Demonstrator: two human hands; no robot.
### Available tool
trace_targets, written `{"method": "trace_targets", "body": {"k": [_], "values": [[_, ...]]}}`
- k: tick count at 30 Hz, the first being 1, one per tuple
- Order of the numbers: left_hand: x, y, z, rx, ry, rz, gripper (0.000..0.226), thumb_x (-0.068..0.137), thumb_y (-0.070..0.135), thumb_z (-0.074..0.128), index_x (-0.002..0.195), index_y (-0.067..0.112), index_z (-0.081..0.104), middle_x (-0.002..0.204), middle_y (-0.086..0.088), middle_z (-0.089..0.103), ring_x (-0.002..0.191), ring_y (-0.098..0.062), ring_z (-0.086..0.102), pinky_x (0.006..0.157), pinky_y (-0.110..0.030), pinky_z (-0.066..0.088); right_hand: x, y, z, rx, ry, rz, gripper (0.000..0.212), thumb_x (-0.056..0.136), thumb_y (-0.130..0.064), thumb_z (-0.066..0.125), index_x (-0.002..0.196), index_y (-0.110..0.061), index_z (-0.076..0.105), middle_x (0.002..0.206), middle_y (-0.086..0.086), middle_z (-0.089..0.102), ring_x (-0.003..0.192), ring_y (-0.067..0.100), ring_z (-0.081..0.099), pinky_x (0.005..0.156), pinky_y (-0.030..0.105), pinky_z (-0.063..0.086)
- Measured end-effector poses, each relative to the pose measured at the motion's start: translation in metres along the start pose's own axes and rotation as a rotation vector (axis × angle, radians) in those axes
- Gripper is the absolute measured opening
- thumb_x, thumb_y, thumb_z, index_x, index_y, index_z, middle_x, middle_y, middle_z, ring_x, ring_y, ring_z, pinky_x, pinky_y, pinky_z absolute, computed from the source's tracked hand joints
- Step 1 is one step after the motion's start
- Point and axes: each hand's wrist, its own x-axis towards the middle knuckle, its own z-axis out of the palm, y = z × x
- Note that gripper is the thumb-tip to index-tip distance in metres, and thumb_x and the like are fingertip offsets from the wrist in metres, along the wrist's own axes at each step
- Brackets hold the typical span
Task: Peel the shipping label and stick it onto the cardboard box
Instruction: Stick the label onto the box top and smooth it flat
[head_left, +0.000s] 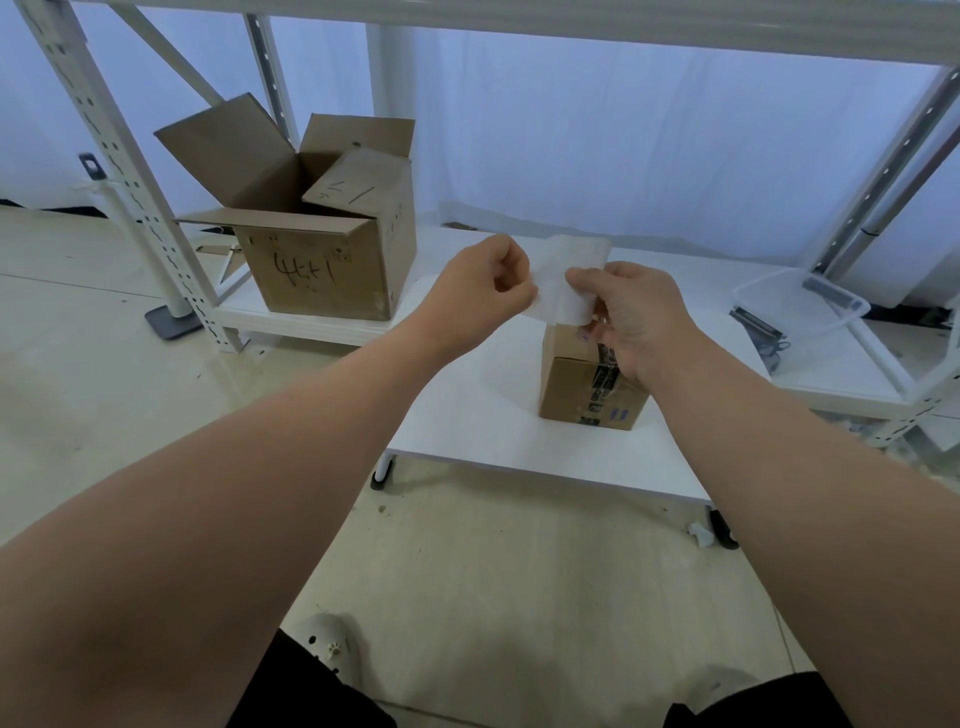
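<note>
Grip: my left hand (488, 280) and right hand (639, 317) pinch label (558, 291) over box (576, 384).
Around: open carton (322, 260), tub (795, 306) on rack (130, 171).
Surface: white table (467, 405).

Both arms are reaching forward, left hand (485, 288) and right hand (631, 317) each pinching the shipping label (560, 283), fingers curled.

Small box (576, 379) sits on low table (467, 415), right of centre. Label (563, 283) is just above the box; left hand (483, 291) pinches its left edge, right hand (636, 317) its right. Shelf (301, 322) behind table: open box (322, 260) on it back left, tub (810, 312) far right.
</note>
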Motion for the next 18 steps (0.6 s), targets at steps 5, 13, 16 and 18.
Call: {"method": "trace_targets", "body": {"k": [5,13,16,18], "values": [[0.003,0.006,-0.003,-0.057,-0.035,-0.137,0.065,0.082,0.030,0.070,0.135,0.024,0.033,0.105,0.002,0.053,0.087,-0.014,0.058,0.079,-0.023,0.047,-0.001,-0.001,-0.002,-0.355,-0.065,-0.186,0.013,0.076,-0.020,0.074,0.087,-0.014,0.068,0.095,0.010,0.072,0.091,0.025,0.068,0.078,0.040,0.057],[0.005,0.004,-0.005,-0.193,-0.092,-0.165,0.010,0.084,0.019,0.069,0.081,0.017,0.060,0.080,-0.004,0.055,0.073,-0.014,0.049,0.070,-0.023,0.040,-0.008,-0.003,0.002,-0.346,-0.196,-0.144,0.016,0.081,-0.013,0.068,0.096,-0.011,0.066,0.091,0.003,0.065,0.083,0.017,0.060,0.066,0.025,0.046],[0.004,0.008,-0.004,-0.127,-0.110,-0.153,0.015,0.083,0.017,0.068,0.096,0.014,0.059,0.077,-0.007,0.056,0.067,-0.014,0.047,0.058,-0.017,0.037,-0.010,-0.003,0.003,-0.319,-0.224,-0.101,0.017,0.079,-0.022,0.071,0.092,-0.013,0.066,0.096,0.006,0.069,0.088,0.021,0.064,0.075,0.032,0.052],[0.004,0.008,-0.003,-0.102,-0.109,-0.143,0.024,0.084,0.017,0.068,0.105,0.014,0.056,0.079,-0.008,0.057,0.063,-0.013,0.047,0.047,-0.012,0.035,-0.009,-0.003,0.003,-0.308,-0.182,-0.104,0.016,0.079,-0.026,0.072,0.087,-0.013,0.066,0.098,0.008,0.070,0.092,0.023,0.065,0.080,0.035,0.053]]}}
